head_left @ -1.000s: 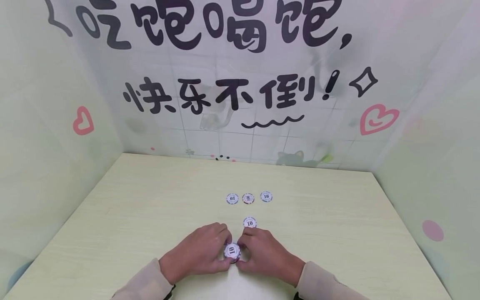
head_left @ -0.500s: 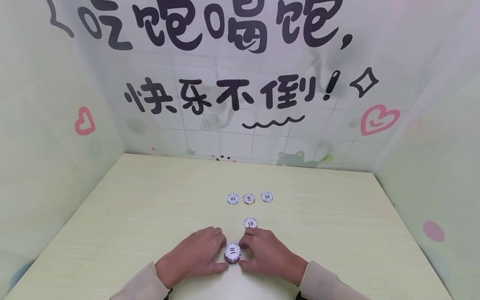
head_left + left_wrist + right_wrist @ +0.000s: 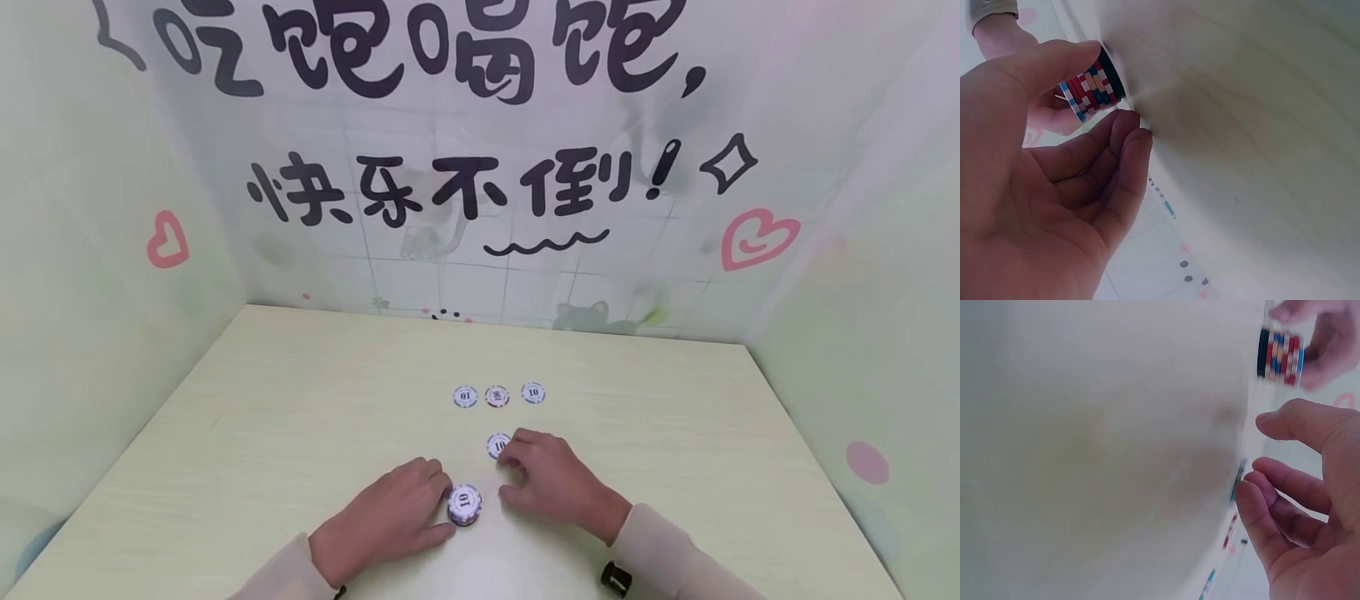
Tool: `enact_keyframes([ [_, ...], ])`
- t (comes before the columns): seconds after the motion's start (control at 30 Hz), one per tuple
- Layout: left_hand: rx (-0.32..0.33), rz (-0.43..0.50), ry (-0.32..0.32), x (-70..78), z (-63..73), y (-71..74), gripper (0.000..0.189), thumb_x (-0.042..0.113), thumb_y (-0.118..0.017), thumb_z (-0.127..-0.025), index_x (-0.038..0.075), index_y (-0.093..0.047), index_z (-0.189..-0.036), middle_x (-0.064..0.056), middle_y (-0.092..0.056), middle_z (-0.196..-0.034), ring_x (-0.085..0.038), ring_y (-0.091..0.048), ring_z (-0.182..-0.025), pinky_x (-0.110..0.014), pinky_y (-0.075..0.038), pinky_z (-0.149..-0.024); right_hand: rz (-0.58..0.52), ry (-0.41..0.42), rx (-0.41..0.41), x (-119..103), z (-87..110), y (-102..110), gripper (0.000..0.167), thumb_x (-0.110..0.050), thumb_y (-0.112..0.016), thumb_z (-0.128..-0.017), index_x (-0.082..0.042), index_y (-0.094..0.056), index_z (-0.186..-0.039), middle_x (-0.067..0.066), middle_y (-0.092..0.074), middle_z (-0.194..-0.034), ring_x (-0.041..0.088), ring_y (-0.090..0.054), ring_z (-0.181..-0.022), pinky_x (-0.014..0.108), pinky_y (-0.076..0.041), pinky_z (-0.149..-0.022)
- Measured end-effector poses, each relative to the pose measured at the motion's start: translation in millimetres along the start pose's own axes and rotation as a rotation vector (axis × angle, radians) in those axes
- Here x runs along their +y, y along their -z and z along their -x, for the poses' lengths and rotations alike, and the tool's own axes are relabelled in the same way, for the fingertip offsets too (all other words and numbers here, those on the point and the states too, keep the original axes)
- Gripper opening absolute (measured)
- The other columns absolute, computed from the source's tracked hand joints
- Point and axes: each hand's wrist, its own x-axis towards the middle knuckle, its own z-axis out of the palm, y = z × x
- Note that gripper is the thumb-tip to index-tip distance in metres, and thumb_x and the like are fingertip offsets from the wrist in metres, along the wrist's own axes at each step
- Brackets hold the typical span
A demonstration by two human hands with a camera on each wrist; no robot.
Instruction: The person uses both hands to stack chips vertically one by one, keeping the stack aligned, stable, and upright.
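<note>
A stack of poker chips [image 3: 464, 503] stands on the table, its top chip marked 10. The left wrist view shows the stack's banded edges [image 3: 1092, 87] in several colours. Beside it, my left hand [image 3: 390, 512] is loosely bent, thumb and fingers on either side of a gap that faces the stack; whether a fingertip touches it I cannot tell. My right hand [image 3: 558, 483] is to the right of the stack with thumb and fingers apart. Its fingertips reach the near right edge of a single chip [image 3: 497, 445] marked 10, partly covering it.
Farther back lie three flat chips in a row: a left one [image 3: 465, 396], a middle one [image 3: 497, 396] and a right one [image 3: 533, 392]. Printed wall sheets [image 3: 480, 275] enclose the pale wooden table [image 3: 300, 392] at the back and both sides.
Both hands have drawn away from the sides of the stack. My right hand has moved right and forward to the single chip. The stack and the other chips stay in place.
</note>
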Motion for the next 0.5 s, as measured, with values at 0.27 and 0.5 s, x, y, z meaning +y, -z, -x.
enact_keyframes([
  [0.27,0.01,-0.001,0.02,2.3,-0.3,-3.5,0.041,0.036,-0.09,-0.089,0.001,-0.076,-0.106,-0.002,-0.065,-0.094,-0.015,-0.055,-0.082,-0.031,-0.055,-0.074,0.009,-0.113,0.025,18.1,-15.3,4.6,0.03,-0.016,-0.088,-0.085,-0.003,-0.079,-0.11,-0.003,-0.063,-0.092,0.012,-0.055,-0.081,0.033,-0.053,-0.077],
  [0.5,0.029,-0.041,0.0,3.0,1.2,-1.3,0.041,0.035,-0.089,-0.089,0.0,-0.076,-0.103,-0.002,-0.063,-0.091,-0.015,-0.055,-0.081,-0.032,-0.055,-0.074,0.003,-0.134,-0.002,23.7,-27.5,4.0,0.035,-0.02,-0.091,-0.083,-0.003,-0.079,-0.111,-0.004,-0.061,-0.092,0.013,-0.054,-0.084,0.033,-0.051,-0.079],
])
